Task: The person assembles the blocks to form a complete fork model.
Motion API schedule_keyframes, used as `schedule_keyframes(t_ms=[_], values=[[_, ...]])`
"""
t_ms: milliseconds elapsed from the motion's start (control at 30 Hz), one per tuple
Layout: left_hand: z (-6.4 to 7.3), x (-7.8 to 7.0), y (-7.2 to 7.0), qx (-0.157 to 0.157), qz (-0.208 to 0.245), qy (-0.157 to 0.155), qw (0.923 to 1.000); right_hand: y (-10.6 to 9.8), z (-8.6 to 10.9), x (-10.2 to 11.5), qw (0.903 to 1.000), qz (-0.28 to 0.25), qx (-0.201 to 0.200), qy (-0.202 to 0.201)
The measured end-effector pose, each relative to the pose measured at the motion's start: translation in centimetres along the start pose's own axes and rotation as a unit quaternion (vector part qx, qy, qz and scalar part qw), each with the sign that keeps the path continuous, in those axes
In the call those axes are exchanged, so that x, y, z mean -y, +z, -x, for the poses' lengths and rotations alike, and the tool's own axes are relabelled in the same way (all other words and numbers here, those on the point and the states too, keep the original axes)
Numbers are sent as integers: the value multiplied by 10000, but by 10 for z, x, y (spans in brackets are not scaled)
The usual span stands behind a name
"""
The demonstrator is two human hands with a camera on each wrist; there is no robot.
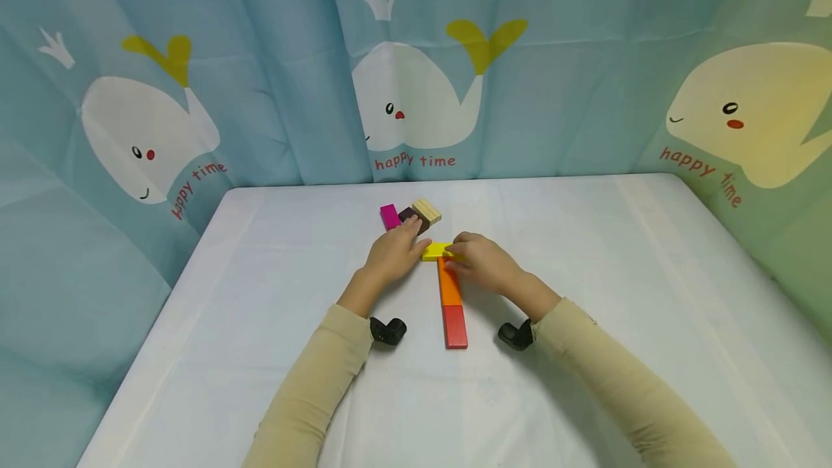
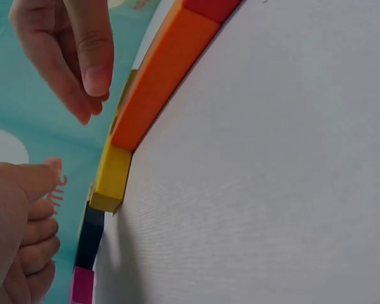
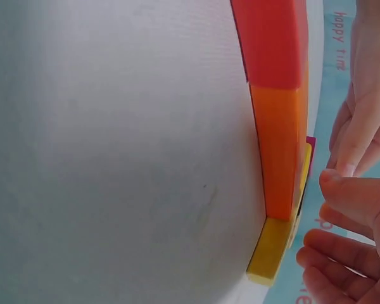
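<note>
Loosely bent, our left hand [image 1: 393,251] and right hand [image 1: 487,263] pinch nothing around the yellow block [image 1: 437,251], already in a T with the orange block [image 1: 449,284] and red block [image 1: 455,327]. Beyond our left, the magenta block [image 1: 390,216], dark block [image 1: 423,222] and pale block [image 1: 427,211] seem unplaced.

Curtained-off nook, home or studio unclear: whale-print curtains [image 1: 292,114] w/ "happy time" txt [image 1: 414,162] round white tbl. [image 1: 253,295]

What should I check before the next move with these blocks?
1. Red block end to end with orange block: ok.
2. Orange block touching the side of the yellow block: ok.
3. Right hand off the yellow block: ok, gap in both wrist views.
4. Every block in the T: not ok; pink block, dark block and tan block lie behind it.
5. Dark block apart from pink block: cannot tell.
</note>
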State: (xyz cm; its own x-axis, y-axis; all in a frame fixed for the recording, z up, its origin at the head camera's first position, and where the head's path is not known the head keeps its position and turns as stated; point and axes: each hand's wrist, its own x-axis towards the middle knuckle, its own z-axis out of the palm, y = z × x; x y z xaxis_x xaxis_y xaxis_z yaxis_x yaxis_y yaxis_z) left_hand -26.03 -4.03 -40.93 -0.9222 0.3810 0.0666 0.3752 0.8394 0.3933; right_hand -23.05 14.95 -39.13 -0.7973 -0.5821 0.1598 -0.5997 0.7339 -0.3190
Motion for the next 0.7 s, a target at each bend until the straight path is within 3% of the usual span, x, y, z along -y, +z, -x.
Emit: schedule_keyframes(t_ms=[167,367,700], values=[[-10,4,0,-165,-99,-220,9996,6,1,2,10000,24,-58,-36],[-23,8,4,-153,-220,-442,9987,14,2,5,9998,104,-142,-17],[-31,11,9,-28,-551,-491,9973,18,4,6,9995,298,-78,50]])
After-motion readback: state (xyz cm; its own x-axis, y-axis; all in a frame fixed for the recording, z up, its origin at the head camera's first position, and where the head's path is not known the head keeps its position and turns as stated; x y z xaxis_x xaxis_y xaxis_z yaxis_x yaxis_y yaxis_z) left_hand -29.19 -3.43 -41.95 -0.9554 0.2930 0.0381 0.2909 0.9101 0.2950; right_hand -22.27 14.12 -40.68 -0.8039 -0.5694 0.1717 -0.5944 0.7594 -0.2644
